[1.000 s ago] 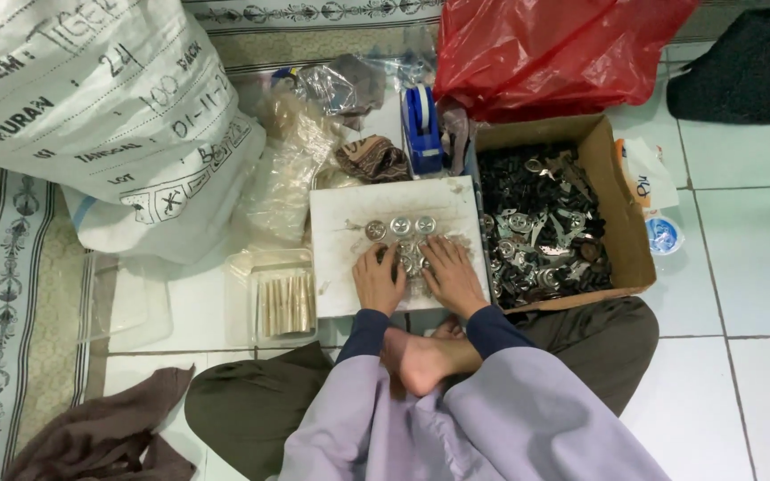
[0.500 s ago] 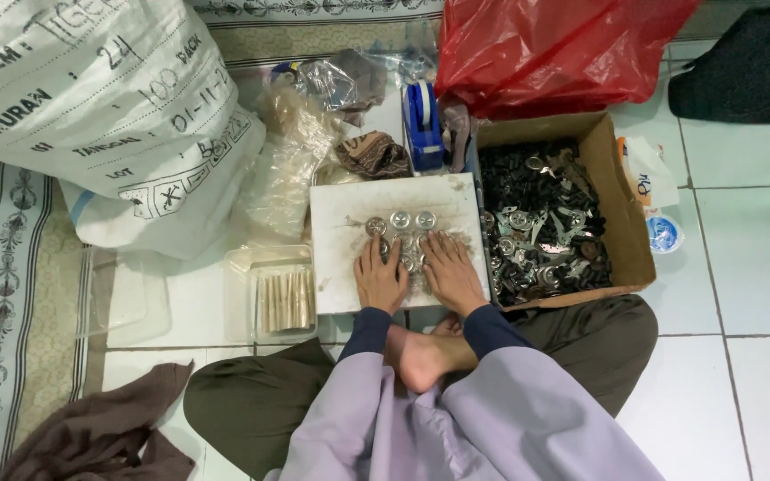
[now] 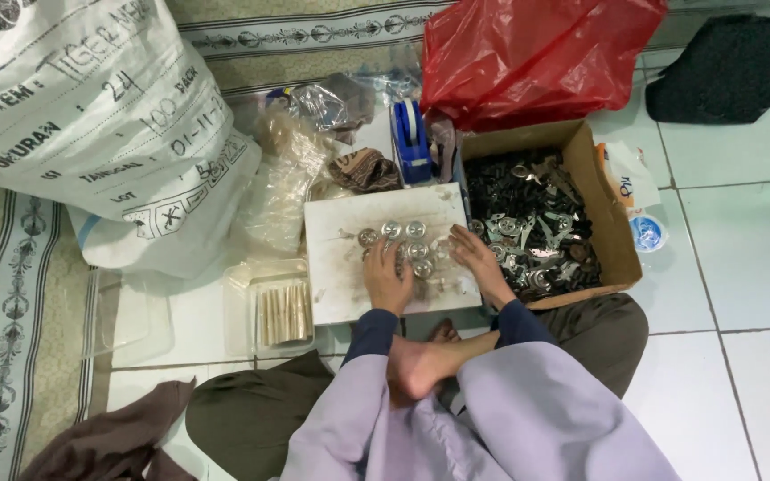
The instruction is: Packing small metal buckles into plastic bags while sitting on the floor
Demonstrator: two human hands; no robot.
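**Clerk:** On the tiled floor (image 3: 741, 267), listed by size. Item one: white printed sack (image 3: 91, 134), upper left, leaning. Item two: red plastic bag (image 3: 528, 53), slumped over the back of item three, the cardboard box (image 3: 612, 232) of mixed dark and silvery metal parts.

**Checker:** Risk there?

**Clerk:** Likely the bag sagging into the box, or the box's low front wall letting parts spill if nudged by a knee.

**Checker:** Next.

**Clerk:** Item four: white board (image 3: 340, 267), stained, serving as worktop, touching the box. Item five: clear tray of tan sticks (image 3: 285, 312), just beside the board's left edge. Item six: left hand (image 3: 388, 283), palm down, fingers loosely curled; right hand (image 3: 481, 264), likewise flat. Whether either pinches anything, I cannot tell. Item seven: round silvery caps (image 3: 407, 240), clustered on the board at the fingertips.

**Checker:** Hazard?

**Clerk:** Caps could roll off the rimless board if a hand sweeps them or the board tips.
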